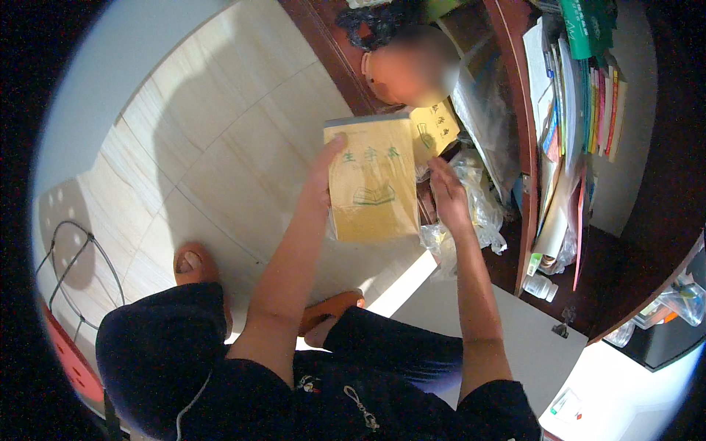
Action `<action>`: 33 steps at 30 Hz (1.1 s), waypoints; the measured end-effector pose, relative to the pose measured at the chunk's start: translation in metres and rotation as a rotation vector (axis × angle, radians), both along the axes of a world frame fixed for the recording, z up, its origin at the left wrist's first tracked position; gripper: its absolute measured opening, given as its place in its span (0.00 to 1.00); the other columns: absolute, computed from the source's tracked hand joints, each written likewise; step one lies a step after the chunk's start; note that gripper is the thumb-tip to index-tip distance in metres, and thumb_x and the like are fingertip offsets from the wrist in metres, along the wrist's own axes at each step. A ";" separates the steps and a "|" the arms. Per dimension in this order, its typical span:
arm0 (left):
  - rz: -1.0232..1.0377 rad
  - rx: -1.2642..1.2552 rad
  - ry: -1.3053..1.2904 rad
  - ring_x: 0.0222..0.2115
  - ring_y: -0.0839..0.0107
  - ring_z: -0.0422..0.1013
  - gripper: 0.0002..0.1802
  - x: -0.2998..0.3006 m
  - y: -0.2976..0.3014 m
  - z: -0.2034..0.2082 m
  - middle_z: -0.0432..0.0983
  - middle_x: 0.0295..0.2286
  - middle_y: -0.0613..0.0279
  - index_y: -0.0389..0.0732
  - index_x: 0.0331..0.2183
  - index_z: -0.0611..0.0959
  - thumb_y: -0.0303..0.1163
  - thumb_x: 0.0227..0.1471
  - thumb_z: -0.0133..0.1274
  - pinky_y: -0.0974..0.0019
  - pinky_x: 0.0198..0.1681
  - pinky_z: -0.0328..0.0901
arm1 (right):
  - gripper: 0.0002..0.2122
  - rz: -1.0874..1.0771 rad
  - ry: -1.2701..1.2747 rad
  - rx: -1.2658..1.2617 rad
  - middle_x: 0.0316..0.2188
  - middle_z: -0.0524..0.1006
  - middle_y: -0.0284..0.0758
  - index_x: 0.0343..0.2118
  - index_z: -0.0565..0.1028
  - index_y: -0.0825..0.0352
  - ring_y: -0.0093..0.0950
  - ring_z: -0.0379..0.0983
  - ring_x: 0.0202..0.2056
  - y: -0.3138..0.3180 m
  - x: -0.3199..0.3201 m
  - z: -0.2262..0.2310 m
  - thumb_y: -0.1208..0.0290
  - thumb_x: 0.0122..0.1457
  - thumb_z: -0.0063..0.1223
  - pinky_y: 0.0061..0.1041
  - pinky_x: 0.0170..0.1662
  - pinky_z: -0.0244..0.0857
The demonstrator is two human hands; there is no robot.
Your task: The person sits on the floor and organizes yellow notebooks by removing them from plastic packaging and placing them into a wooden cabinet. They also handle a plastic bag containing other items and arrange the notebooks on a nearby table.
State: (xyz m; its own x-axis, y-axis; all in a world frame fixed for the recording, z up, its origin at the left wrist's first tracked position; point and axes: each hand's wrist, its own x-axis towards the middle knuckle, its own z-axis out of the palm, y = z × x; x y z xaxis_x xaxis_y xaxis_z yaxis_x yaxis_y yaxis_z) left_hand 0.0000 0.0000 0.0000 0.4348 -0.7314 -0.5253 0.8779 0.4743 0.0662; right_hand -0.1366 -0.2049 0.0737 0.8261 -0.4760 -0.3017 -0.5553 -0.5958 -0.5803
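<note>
My left hand (326, 170) grips a pack of exercise books (373, 187) by its left edge, the thumb lying on the cover. The pack has tan-yellow covers with green print and a drawing of an open book, a dark strip along its far edge, and what looks like clear plastic wrap. My right hand (450, 195) is just right of the pack, fingers stretched out and nothing visible in them. Beyond its fingertips lies another yellow booklet (435, 131) inside the cabinet, partly covered by the pack. Crumpled clear plastic bags (474, 195) lie beside the right hand.
A dark red-brown cabinet (521, 147) holds upright books and papers (562, 125), a small white bottle (540, 287) and an orange rounded thing (393, 72), partly blurred. A pale cabinet door (478, 323) stands below my right arm. At left are a wire frame (87, 239) and red stool (70, 353).
</note>
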 end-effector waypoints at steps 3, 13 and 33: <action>0.137 -0.119 0.104 0.37 0.62 0.69 0.29 -0.001 -0.006 -0.014 0.72 0.36 0.54 0.36 0.42 0.70 0.47 0.43 0.53 0.60 0.40 0.65 | 0.20 0.289 0.034 -0.558 0.51 0.61 0.47 0.50 0.62 0.68 0.42 0.59 0.51 -0.037 0.031 -0.012 0.71 0.54 0.42 0.31 0.53 0.54; 0.248 0.591 -0.127 0.26 0.72 0.69 0.19 0.021 0.062 -0.100 0.73 0.25 0.61 0.35 0.31 0.76 0.44 0.46 0.52 0.69 0.27 0.63 | 0.22 0.067 -0.115 -0.973 0.49 0.63 0.45 0.53 0.57 0.65 0.39 0.62 0.48 -0.153 0.163 -0.026 0.73 0.52 0.41 0.29 0.47 0.59; 0.109 1.138 -0.283 0.19 0.79 0.62 0.24 0.036 0.066 -0.113 0.70 0.17 0.65 0.33 0.17 0.77 0.48 0.41 0.57 0.72 0.24 0.59 | 0.11 -0.806 -0.119 0.911 0.22 0.66 0.34 0.27 0.66 0.61 0.31 0.60 0.23 -0.226 0.225 -0.010 0.58 0.49 0.48 0.33 0.28 0.57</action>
State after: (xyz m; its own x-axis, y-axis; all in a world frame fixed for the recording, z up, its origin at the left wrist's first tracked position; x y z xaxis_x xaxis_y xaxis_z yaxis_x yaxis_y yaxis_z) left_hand 0.0358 0.0659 -0.1125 0.6718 0.1444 -0.7265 0.7226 0.0880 0.6856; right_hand 0.0880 -0.4307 0.0638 0.4372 -0.5187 -0.7347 -0.4924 0.5455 -0.6782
